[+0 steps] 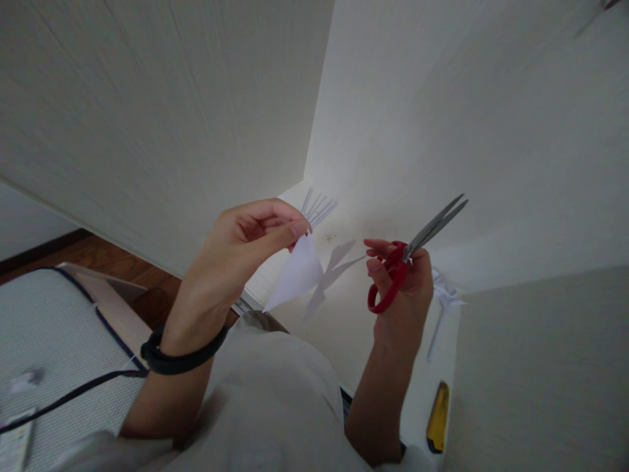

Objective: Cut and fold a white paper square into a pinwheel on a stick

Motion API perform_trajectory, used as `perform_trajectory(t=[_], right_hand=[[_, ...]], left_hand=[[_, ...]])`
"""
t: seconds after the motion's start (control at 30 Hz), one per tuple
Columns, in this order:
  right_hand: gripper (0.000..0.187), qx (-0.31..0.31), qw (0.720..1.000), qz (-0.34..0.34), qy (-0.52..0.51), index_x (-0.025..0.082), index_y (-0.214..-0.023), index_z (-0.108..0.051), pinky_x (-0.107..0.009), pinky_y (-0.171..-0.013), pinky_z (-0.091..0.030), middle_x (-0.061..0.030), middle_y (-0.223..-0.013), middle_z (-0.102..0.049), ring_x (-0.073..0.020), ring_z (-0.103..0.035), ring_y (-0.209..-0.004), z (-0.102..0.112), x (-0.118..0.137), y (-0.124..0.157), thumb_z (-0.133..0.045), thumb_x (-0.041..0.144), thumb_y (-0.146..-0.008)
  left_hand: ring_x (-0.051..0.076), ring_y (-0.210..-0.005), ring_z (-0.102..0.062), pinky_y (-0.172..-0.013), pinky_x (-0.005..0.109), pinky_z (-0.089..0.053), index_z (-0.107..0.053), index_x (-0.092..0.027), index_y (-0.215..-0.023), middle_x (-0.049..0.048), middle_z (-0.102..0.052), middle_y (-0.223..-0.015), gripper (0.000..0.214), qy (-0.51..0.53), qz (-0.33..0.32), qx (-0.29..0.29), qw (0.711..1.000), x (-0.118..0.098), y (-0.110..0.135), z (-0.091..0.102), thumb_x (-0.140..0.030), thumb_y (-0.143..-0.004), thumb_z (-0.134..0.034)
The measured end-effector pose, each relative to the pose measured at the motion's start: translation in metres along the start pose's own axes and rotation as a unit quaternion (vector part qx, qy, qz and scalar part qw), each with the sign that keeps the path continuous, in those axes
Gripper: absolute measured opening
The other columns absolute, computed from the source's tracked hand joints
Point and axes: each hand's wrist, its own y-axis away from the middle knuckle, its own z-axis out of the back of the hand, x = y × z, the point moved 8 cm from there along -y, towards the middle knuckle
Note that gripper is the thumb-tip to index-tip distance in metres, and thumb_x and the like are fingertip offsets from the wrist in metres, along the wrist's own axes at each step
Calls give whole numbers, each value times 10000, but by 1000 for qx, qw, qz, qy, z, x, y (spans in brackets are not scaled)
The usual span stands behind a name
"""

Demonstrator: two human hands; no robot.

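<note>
A piece of white paper (297,272) is pinched between the thumb and fingers of my left hand (263,233). Below the pinch it spreads into a smooth pointed flap; above it, thin cut strips (319,208) fan out. My right hand (400,295) is closed around red-handled scissors (390,288), a little to the right of the paper and not touching it. The blades point up and away to the right, their tips slightly apart. Thumb and fingertips of that hand sit close together near the handles; a thin sliver seems to stick out there.
Pale walls enclose the white work surface (339,334) on several sides. Loose paper scraps (445,292) lie right of my right hand. A yellow and black box cutter (437,416) rests near the right edge. At lower left is a light mesh-covered seat (54,334) with a dark cord.
</note>
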Motion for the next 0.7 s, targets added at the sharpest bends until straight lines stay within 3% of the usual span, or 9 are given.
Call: perform_trajectory(t=[0.17, 0.3, 0.57, 0.7], right_hand=[[287, 41, 999, -22, -3, 237, -874, -552, -262, -647, -484, 7, -929, -754, -150, -670, -863, -7, -4, -1, -757, 136, -701], [267, 56, 998, -35, 9, 238, -875, -552, -244, -606, -454, 20, -889, -732, -125, -648, -773, -8, -7, -1, -741, 131, -719], [281, 66, 996, -35, -37, 243, -856, -571, -230, -631, -496, 54, -771, -601, -84, -566, -644, -4, -15, -2, -783, 150, -696], [249, 73, 996, -35, -38, 247, -866, -577, -223, -609, -492, 42, -785, -597, -81, -543, -625, -3, -11, -1, -760, 164, -720]], left_hand=[[86, -567, -556, -486, 167, -421, -704, -187, -678, -13, -654, -666, 117, 29, 56, 26, 998, 6, 2, -7, -261, -761, -741], [76, -514, -519, -443, 163, -384, -684, -186, -676, -21, -630, -648, 110, 39, 78, 29, 996, 8, 2, -10, -259, -744, -728], [74, -486, -495, -422, 170, -345, -651, -175, -679, -20, -604, -620, 155, 35, 88, 33, 995, 11, -1, -11, -296, -744, -723], [72, -513, -481, -431, 174, -342, -662, -175, -704, -8, -605, -659, 144, 8, 53, 7, 999, 9, -4, -2, -285, -784, -710]])
